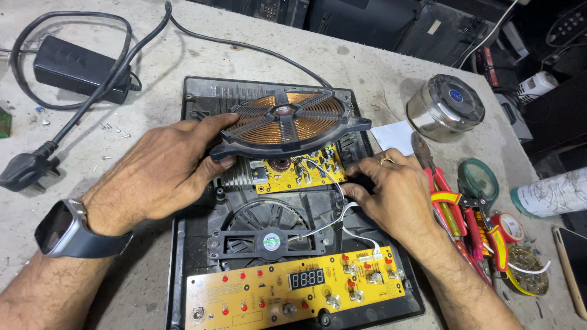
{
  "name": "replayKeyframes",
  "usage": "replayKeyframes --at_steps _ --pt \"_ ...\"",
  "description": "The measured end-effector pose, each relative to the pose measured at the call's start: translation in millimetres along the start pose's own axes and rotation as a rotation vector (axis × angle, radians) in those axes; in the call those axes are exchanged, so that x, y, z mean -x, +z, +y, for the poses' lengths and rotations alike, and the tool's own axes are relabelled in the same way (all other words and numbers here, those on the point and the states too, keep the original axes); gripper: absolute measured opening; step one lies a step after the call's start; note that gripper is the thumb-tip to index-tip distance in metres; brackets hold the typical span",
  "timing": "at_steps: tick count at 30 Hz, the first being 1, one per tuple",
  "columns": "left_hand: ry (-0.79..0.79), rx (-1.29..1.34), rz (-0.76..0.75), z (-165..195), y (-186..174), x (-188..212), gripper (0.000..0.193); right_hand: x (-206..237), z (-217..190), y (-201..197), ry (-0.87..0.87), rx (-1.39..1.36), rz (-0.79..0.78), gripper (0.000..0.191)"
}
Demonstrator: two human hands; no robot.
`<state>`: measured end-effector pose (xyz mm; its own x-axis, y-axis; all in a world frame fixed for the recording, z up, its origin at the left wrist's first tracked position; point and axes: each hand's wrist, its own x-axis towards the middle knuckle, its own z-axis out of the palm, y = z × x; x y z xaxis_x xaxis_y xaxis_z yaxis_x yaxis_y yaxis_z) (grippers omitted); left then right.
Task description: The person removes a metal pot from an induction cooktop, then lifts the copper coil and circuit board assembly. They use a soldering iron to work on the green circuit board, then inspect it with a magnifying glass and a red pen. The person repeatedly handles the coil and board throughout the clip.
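**Coil lifted over an opened induction cooker**

While the black cooker base (202, 293) lies open on the pale worktop (379, 73), the head view shows the left hand (162, 171) at about nine o'clock of the frame's middle, fingers and thumb closed on the left rim of the copper coil disc (287, 119). The disc sits tilted, raised off the base, toward twelve o'clock. Beneath it lies a yellow circuit board (299, 171) beside a finned heat sink (241, 174).

The right hand (391, 189), at three o'clock, has its fingers curled narrowly at the base's right edge, fingertips touching thin white wires (339, 217); whether it pinches them I cannot tell. A round fan (269, 235) lies at six o'clock, and below it a long yellow control board (293, 287) with a dark display.

At ten o'clock rests a black power adapter (79, 67) with its cable. At two o'clock stands a shiny metal tin (445, 107); red-handled pliers (449, 208) lie at four o'clock, just beside the right hand.
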<state>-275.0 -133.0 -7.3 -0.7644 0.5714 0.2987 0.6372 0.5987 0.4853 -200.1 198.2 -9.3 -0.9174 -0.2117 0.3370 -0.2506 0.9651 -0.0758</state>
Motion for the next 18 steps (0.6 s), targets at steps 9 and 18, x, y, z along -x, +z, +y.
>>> replayKeyframes --at_steps 9,18 --pt "-0.126 -0.226 -0.203 23 -3 0 0.081 -5 -16 -14 0.251 0.110 -0.156 0.054" --pt "0.028 -0.168 -0.171 27 -3 3 0.087 2 -6 -11 -0.002 -0.010 0.069 0.072"
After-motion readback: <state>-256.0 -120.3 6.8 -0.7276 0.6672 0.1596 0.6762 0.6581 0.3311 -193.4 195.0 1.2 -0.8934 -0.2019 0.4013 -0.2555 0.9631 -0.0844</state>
